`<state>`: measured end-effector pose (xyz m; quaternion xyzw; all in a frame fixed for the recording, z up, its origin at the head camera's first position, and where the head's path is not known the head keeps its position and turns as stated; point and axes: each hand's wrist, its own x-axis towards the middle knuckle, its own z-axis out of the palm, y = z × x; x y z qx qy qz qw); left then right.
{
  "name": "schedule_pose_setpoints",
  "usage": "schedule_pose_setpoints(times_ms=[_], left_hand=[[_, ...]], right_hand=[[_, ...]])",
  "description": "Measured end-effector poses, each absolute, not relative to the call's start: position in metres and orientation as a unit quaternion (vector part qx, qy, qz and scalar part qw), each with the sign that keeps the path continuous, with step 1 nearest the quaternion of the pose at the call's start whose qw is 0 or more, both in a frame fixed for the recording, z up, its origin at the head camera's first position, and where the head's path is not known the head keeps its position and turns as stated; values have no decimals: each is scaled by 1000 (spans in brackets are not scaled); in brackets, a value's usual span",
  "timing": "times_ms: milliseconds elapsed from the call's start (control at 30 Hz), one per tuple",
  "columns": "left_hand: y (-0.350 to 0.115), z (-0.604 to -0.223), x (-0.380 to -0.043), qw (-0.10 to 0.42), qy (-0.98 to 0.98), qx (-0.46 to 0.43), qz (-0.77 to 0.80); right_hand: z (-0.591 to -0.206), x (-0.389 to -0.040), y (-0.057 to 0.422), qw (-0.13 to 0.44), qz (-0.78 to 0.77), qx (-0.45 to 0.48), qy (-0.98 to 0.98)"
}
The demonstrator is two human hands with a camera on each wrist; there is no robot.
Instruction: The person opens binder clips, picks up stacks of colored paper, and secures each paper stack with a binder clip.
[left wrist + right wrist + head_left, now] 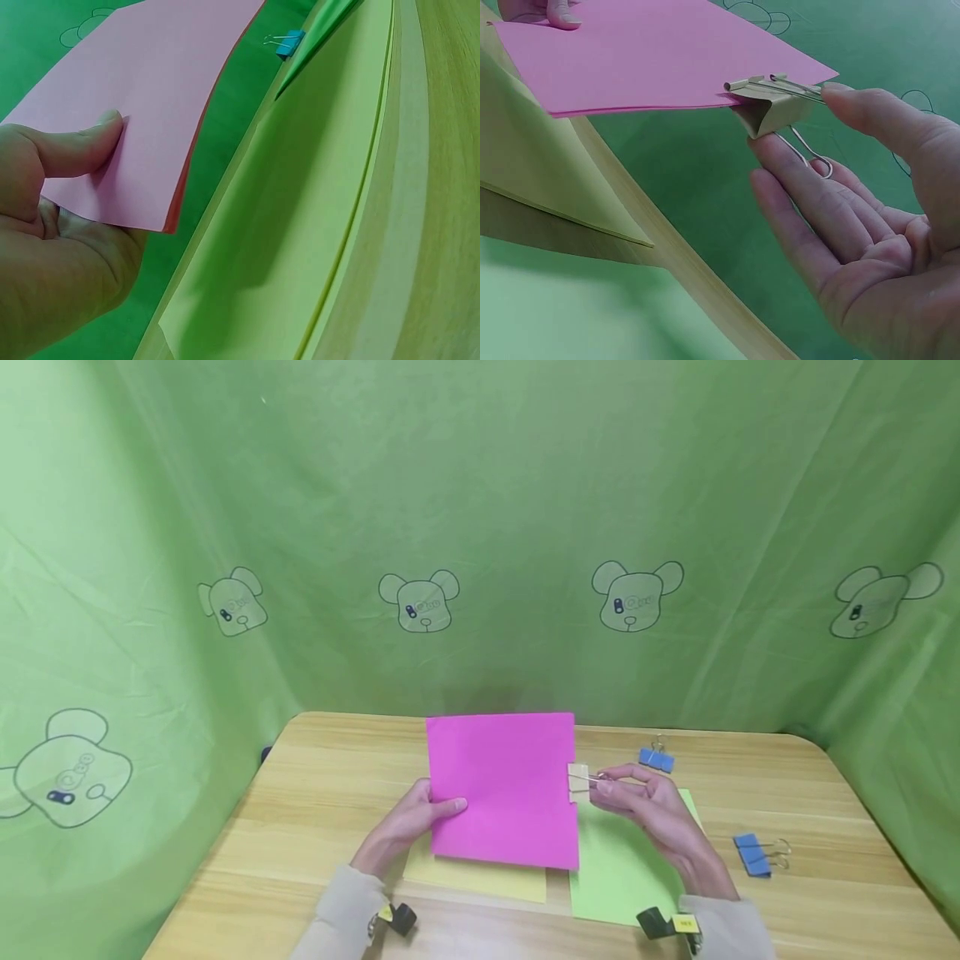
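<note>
A stack of pink paper (502,785) is held up above the table, tilted toward the head camera. My left hand (408,817) grips its left edge, thumb on the front and fingers behind. On the stack's right edge sits a cream binder clip (579,783), its mouth over the sheets. My right hand (660,814) pinches the clip's wire handles, the thumb on the upper one. The right wrist view shows the lower handle (810,154) hanging apart from the upper one, by the fingers. Beneath the pink stack lie yellow paper (487,878) and green paper (630,877).
Two blue binder clips lie on the wooden table (337,777): one blue clip (657,759) near the back edge, another blue clip (753,856) on the right. A green curtain (517,527) with bear-head drawings surrounds the table's back and sides.
</note>
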<state>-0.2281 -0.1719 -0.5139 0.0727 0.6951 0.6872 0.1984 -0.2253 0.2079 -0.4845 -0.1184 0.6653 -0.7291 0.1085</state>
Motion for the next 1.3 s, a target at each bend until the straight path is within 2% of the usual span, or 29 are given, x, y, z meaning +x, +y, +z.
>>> schedule_pose_setpoints(times_ms=[1300], left_hand=[[-168, -514, -227, 195, 689, 81, 693]], right_hand=[[-487, -225, 195, 123, -745, -129, 643]])
